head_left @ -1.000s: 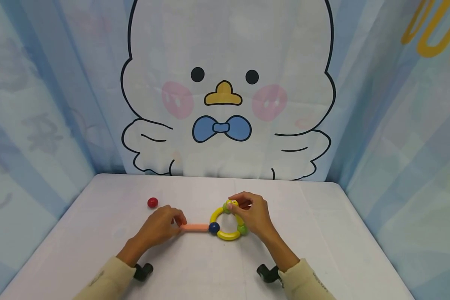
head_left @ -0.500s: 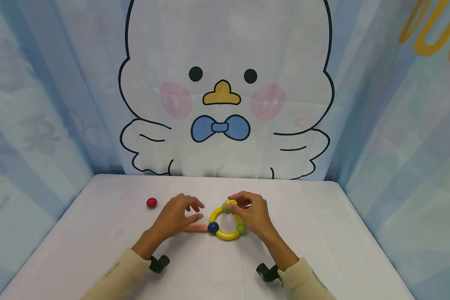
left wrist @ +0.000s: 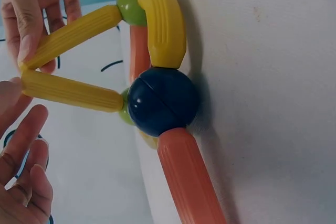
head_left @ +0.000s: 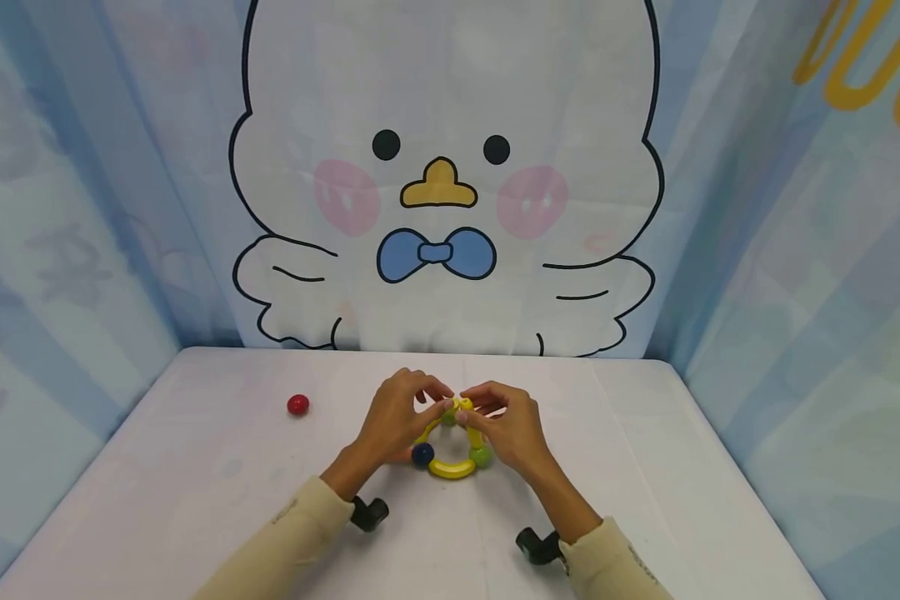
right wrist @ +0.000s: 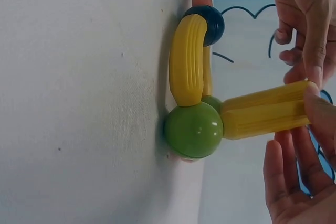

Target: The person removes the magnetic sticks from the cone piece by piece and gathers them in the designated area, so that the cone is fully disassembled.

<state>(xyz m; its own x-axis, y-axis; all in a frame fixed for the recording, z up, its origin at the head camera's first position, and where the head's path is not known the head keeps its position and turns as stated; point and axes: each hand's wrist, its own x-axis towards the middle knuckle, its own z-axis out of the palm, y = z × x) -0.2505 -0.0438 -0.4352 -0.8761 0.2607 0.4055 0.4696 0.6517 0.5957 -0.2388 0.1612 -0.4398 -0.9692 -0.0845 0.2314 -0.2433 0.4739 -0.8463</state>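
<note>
A ring of yellow curved rods (head_left: 452, 469) lies on the table, joined by a dark blue ball (left wrist: 164, 102) and green balls (right wrist: 194, 131). Two yellow rods (left wrist: 73, 92) rise from the green balls, their upper ends meeting. My right hand (head_left: 517, 425) pinches the upper end of one rod between thumb and fingers. Opposite it, my left hand (head_left: 401, 417) pinches the other rod's end, its thumb nearly meeting the right thumb. From the blue ball an orange rod (left wrist: 191, 177) points left, mostly behind my left hand in the head view.
A red ball (head_left: 297, 405) sits apart on the white table (head_left: 157, 500), left of the ring. Beyond the back edge hangs a curtain (head_left: 450, 317) with a cartoon drawing. More curtains stand at both sides.
My left hand has let go of the orange rod and moved right and up to the yellow rod ends. My right hand has stayed at its rod. The ring looks unmoved.
</note>
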